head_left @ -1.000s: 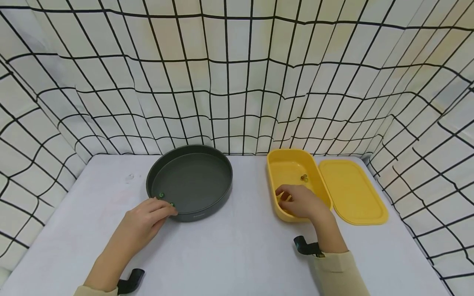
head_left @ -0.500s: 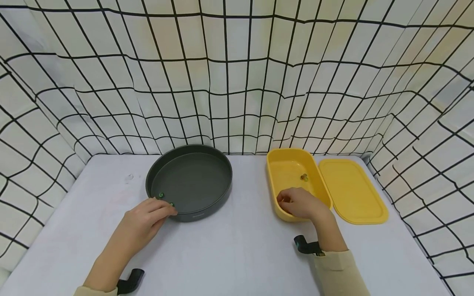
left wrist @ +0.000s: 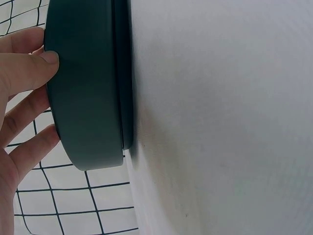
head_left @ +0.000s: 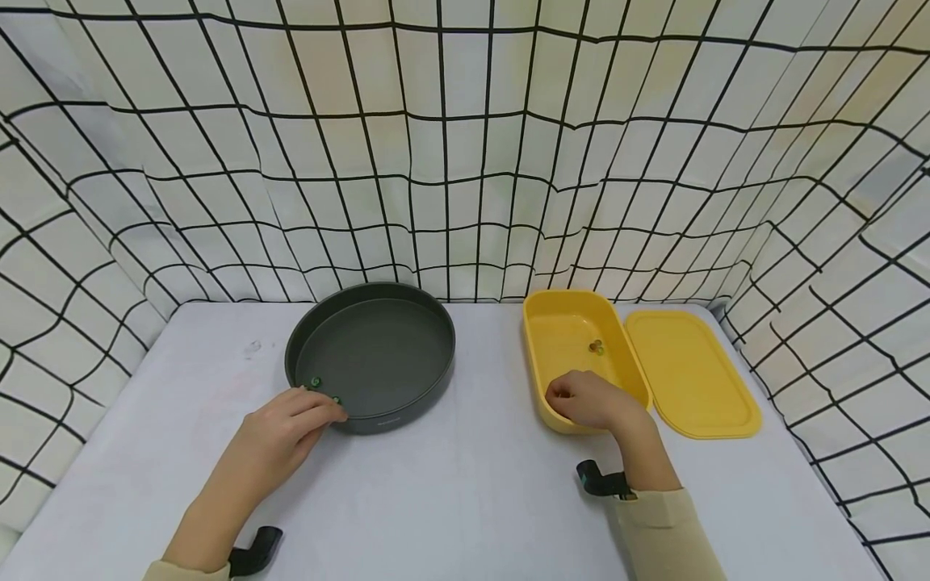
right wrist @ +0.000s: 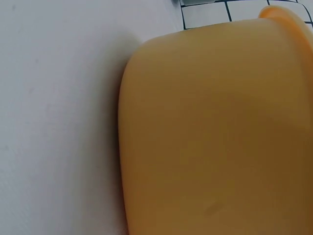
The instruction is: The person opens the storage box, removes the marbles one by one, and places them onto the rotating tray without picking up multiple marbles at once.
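Observation:
In the head view my left hand (head_left: 286, 428) is at the near left rim of a round dark green-grey pan (head_left: 378, 355). The left wrist view has its thumb on the outer wall (left wrist: 88, 98) and the other fingers over the rim, so it holds the edge. Two small green round pieces (head_left: 316, 382) lie inside the pan, close to those fingertips. My right hand (head_left: 592, 399) reaches into the near end of a yellow box (head_left: 534, 355) with fingers curled; their tips are hidden, and I cannot tell whether they pinch anything. Small brown and green pieces (head_left: 596, 347) lie further back in the box.
A flat yellow lid (head_left: 693, 375) lies on the white table (head_left: 465, 500), right beside the box. White walls with a black grid (head_left: 465, 145) enclose the back and sides. In the right wrist view the box's outer wall (right wrist: 215, 127) fills most of the picture.
My right hand's fingers have closed together inside the yellow box, and the hand has shifted slightly right. The left hand stays on the pan's rim.

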Demonstrator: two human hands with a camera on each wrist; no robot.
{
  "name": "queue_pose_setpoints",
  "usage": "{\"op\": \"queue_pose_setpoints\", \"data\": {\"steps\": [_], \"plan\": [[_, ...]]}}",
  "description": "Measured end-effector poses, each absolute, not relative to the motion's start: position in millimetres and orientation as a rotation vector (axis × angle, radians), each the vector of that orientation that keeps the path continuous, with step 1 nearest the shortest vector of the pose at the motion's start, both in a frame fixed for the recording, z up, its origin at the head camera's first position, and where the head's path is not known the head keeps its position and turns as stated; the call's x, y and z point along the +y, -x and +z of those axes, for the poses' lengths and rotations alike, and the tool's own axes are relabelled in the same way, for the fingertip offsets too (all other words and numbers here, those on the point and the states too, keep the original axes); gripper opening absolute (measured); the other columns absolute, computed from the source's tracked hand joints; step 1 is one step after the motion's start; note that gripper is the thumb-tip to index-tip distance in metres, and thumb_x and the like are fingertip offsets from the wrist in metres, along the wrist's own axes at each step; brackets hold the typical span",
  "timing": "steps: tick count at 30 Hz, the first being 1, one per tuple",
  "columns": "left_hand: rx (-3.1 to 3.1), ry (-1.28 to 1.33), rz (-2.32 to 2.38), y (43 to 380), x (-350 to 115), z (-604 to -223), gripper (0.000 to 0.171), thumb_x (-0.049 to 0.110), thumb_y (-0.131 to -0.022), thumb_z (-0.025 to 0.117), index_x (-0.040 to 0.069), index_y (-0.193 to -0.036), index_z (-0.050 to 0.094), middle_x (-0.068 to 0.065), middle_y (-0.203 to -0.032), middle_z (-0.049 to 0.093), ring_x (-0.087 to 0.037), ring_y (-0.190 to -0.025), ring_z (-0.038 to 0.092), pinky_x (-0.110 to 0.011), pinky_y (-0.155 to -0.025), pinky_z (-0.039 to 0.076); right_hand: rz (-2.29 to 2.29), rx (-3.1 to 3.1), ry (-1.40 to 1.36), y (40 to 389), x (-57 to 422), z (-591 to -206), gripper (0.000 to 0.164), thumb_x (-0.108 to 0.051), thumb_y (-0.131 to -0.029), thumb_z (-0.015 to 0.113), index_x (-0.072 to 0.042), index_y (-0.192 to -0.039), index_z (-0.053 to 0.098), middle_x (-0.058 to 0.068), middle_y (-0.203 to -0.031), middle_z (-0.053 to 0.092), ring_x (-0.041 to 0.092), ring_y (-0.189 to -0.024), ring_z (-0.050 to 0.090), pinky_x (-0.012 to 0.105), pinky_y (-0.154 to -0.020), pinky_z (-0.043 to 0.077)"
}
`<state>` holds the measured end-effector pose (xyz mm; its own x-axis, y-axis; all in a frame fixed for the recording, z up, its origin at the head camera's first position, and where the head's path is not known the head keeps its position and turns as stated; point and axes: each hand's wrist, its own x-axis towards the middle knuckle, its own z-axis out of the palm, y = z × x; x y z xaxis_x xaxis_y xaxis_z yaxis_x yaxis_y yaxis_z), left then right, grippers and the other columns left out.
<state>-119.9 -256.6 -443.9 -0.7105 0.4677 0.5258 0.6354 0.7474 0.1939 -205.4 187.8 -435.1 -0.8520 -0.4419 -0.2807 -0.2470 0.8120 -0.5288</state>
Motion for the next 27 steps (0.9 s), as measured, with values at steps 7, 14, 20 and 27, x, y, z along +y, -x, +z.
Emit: {"op": "queue_pose_setpoints", "data": {"steps": [7,14,20,27], "plan": [[-2.483,0.836,-0.499,120.1,-255.5,-443.5,0.033,-0.003,-0.073,0.082,0.020,-0.096,0.075,0.011,-0.103,0.069,-0.012,-0.099,0.063,-0.024,-0.085,0.054,-0.750,2.582,0.545,207.3,190.2,-436.5,0.025,-0.017,-0.097,0.052,-0.019,-0.075,0.062,-0.007,-0.062,0.046,0.012,-0.063,0.048,0.024,-0.058,0.037],[-2.484,0.826,-0.496,120.6,-254.8,-444.2,0.032,-0.002,-0.073,0.082,0.020,-0.095,0.075,0.010,-0.102,0.070,-0.013,-0.099,0.064,-0.022,-0.086,0.053,-0.876,2.550,0.537,207.7,192.8,-438.6,0.012,-0.005,-0.090,0.060,-0.014,-0.089,0.067,-0.003,-0.077,0.059,0.016,-0.076,0.054,0.027,-0.067,0.046],[-2.464,0.846,-0.510,120.9,-256.0,-444.9,0.024,0.002,-0.081,0.078,0.019,-0.096,0.075,0.010,-0.103,0.069,-0.013,-0.099,0.064,-0.021,-0.087,0.053,-0.939,2.564,0.536,208.6,191.4,-439.4,0.015,0.000,-0.085,0.065,-0.015,-0.088,0.064,-0.001,-0.077,0.059,0.016,-0.075,0.055,0.025,-0.065,0.049],[-2.469,0.843,-0.496,120.5,-256.0,-444.2,0.007,0.020,-0.096,0.068,0.019,-0.096,0.075,0.010,-0.102,0.069,-0.012,-0.098,0.063,-0.025,-0.084,0.054,-0.958,2.648,0.466,207.4,188.1,-435.6,0.014,-0.007,-0.085,0.066,-0.019,-0.091,0.064,-0.002,-0.081,0.061,0.018,-0.077,0.056,0.029,-0.067,0.051]]}}
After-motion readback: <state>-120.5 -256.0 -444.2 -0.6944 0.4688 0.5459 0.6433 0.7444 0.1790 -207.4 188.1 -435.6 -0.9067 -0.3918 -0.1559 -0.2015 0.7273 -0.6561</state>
